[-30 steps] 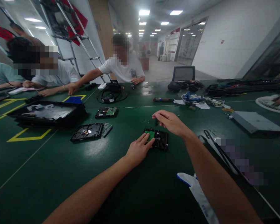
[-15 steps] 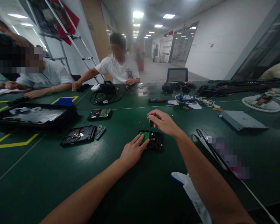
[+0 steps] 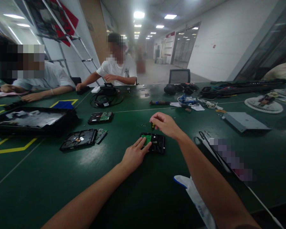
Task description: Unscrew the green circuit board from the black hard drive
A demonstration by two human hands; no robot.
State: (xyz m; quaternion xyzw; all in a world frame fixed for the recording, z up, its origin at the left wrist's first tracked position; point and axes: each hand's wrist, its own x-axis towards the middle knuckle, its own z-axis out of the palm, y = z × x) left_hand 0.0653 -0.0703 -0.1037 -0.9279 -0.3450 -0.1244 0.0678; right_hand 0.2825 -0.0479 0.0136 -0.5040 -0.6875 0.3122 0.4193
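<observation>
A black hard drive with a green circuit board lies on the table in front of me. My left hand rests on its left part, fingers stretched and pressing on the board and case. Above the drive's far edge, my right hand pinches a small screwdriver with a yellow and black handle. Its shaft points down to the drive; the tip is too small to make out. Several tiny screws lie just beyond the drive.
Left stand another hard drive, a loose circuit board, a third drive and a black tray. A white glove, a grey metal box and cables lie right. A person sits across the table.
My view has shifted slightly. Both my hands keep nearly the same places on and above the drive. The person across has raised one forearm and leans left.
</observation>
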